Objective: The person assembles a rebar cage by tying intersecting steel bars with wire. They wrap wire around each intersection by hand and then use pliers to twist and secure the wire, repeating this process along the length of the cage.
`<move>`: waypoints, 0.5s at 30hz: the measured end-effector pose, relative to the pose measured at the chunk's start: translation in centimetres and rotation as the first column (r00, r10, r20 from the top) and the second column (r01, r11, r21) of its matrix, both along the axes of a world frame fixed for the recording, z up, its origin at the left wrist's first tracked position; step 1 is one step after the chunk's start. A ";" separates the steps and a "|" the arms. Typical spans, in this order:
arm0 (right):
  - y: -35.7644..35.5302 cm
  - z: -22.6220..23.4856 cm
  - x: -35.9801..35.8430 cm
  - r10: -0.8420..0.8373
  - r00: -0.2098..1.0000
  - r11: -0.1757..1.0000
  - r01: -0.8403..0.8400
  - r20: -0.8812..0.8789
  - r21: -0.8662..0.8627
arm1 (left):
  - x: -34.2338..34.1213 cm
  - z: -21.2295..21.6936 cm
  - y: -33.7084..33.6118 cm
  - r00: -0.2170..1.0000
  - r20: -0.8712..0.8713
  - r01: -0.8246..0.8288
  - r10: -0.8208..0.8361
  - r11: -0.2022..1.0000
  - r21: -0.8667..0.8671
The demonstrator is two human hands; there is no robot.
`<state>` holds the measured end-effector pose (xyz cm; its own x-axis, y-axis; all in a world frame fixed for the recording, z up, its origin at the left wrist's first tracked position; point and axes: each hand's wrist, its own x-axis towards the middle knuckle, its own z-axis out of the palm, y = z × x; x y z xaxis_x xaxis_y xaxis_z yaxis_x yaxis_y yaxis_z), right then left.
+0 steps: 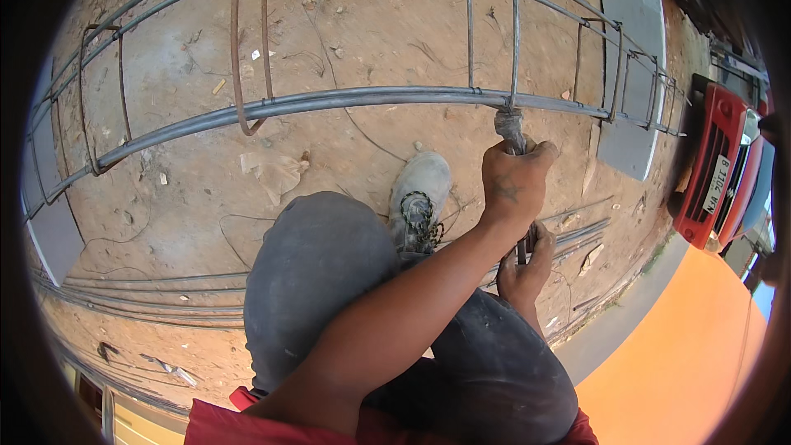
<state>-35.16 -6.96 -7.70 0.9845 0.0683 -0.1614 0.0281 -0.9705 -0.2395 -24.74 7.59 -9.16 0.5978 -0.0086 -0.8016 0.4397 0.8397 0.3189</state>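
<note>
We count one rebar cage (346,100), grey, rust-flecked | left hand (512,181) fingers clenched on tying tool (511,130) at 1 o'clock | right hand (527,268) fingers curled round its rod.

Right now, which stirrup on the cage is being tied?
Follow the rebar cage lying across the dirt toward the red vehicle. It is the stirrup directly above the left hand, which grips a tool at its lower bar; its neighbours are untouched.
</note>
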 end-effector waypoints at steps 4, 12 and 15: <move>0.1 -1.1 1.3 -0.062 0.996 0.983 0.071 -0.058 0.169 | -0.5 0.1 0.1 0.996 -0.013 0.089 -0.088 0.973 0.214; -1.1 0.9 4.0 0.024 0.437 0.732 0.605 -0.899 0.314 | -1.7 -1.1 2.8 0.935 0.345 0.029 0.079 0.955 -0.296; -2.8 1.0 5.5 0.536 -0.077 0.362 0.921 -0.841 0.146 | -1.9 -1.1 2.8 0.920 0.385 0.130 0.077 0.866 -0.484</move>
<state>-29.71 -9.76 -6.73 -0.0750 0.6757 -0.7333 -0.9873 -0.1536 -0.0406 -26.68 10.37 -10.27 0.8457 -0.3583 -0.3955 0.3956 0.9183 0.0140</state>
